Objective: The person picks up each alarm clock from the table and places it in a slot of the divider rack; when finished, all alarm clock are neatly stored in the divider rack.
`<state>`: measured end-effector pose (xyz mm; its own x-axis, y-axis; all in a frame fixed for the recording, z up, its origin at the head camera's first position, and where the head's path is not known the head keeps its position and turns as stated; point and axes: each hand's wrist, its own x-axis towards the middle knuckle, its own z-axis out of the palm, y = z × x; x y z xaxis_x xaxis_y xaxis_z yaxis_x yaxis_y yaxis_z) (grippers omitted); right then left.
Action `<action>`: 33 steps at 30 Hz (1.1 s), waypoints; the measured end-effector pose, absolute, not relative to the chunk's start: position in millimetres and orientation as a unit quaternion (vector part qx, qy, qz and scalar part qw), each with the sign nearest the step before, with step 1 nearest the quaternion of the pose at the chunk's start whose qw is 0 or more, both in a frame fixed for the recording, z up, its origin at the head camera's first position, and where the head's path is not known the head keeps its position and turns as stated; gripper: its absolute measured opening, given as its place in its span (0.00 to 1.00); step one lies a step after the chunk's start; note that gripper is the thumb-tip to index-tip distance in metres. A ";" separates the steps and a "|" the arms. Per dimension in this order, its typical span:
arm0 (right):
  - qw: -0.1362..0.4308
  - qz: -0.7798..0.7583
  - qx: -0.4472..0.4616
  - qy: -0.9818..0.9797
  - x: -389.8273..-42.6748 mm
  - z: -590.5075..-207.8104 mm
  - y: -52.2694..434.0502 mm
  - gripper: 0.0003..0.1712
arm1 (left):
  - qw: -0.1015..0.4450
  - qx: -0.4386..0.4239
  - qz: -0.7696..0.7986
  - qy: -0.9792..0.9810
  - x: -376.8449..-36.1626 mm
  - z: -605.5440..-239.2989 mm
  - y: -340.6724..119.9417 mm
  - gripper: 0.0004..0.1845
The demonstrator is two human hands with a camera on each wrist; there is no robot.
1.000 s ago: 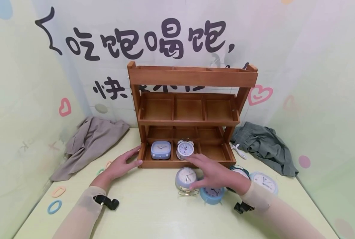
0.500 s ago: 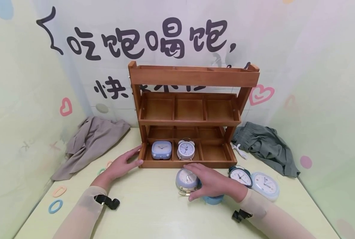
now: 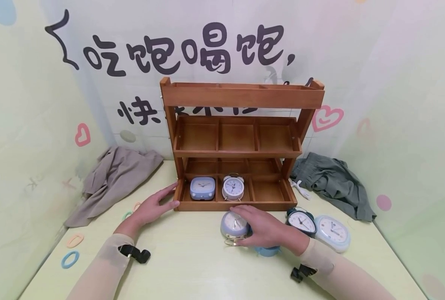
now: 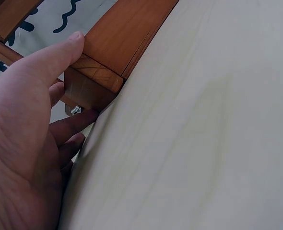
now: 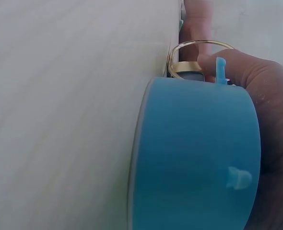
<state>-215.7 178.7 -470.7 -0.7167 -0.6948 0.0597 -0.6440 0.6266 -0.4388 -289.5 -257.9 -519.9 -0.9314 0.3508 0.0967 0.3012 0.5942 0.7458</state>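
A: What can't we see?

B: The blue clock (image 3: pixel 268 250) is mostly hidden under the right hand (image 3: pixel 267 229) in the head view; only its lower rim shows. In the right wrist view its body fills the frame, dial not visible. Left wrist view shows only one corner of the wooden rack (image 3: pixel 241 141); rest is cut off.

A: Fingers?

B: Right hand: fingers curled over the grey-blue round clock (image 3: pixel 234 223), which lies on the table (image 3: pixel 192 262) just in front of the rack, approx. touching the blue clock. We read it as gripping the clock's top. Left hand (image 3: pixel 152 208): fingers straight and relaxed, thumb on the rack's lower left front corner, holding nothing.

A: Containers?

B: Rack, bottom tier: square blue clock (image 3: pixel 202 188) in left compartment, white twin-bell clock (image 3: pixel 232 187) in middle, right compartment bare. On the table at right, a dark clock (image 3: pixel 301 221) and a pale round clock (image 3: pixel 332 232), side by side.
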 end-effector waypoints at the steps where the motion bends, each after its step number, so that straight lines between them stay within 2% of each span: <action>1: 0.056 -0.218 -0.372 0.901 -215.5 -470.4 178.4 0.56 | 0.030 0.183 0.413 0.892 -289.3 -519.6 -257.9 0.42; 9: 0.044 -0.206 -0.380 0.901 -211.6 -466.4 178.0 0.54 | 0.031 0.182 0.416 0.890 -288.5 -518.7 -256.9 0.43; 18: -0.010 -0.207 -0.381 0.901 -208.2 -445.1 188.3 0.55 | 0.030 0.181 0.415 0.891 -288.8 -519.5 -257.2 0.43; 33: -0.064 -0.194 -0.331 0.921 -249.8 -415.6 244.9 0.54 | 0.026 0.178 0.409 0.895 -288.5 -519.8 -258.0 0.43</action>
